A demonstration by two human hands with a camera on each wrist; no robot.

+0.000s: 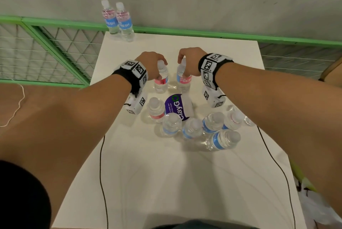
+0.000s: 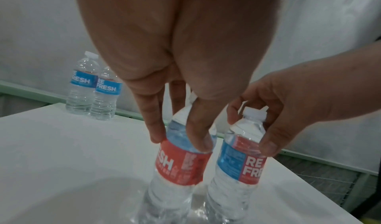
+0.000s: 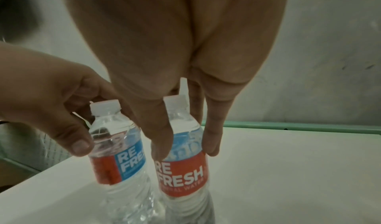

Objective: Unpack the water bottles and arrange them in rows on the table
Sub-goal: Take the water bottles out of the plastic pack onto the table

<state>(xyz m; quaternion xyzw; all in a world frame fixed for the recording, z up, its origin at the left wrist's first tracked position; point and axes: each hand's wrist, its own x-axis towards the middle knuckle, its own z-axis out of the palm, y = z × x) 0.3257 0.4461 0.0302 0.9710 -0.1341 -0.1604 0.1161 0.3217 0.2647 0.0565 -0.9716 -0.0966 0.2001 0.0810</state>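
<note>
Each hand pinches one bottle at the shoulder: our left hand (image 1: 150,64) holds the left bottle (image 1: 161,80), our right hand (image 1: 189,62) the right bottle (image 1: 183,79), mid-table (image 1: 231,58). We should lift straight up, clearing the remaining pack (image 1: 194,125) nearer us, and set them beside the far-left pair (image 1: 118,21). Both stand upright, caps up, long axes vertical.

The bench (image 1: 177,173) is plain white. The two far bottles (image 1: 118,20) are clear with white caps and blue labels lettered in white. The two held bottles (image 1: 172,78) carry red and blue labels. The wrapper (image 1: 175,107) is purple and white. The wristbands (image 1: 133,73) are black with black-and-white square markers. The fence rail (image 1: 203,34) is green
</note>
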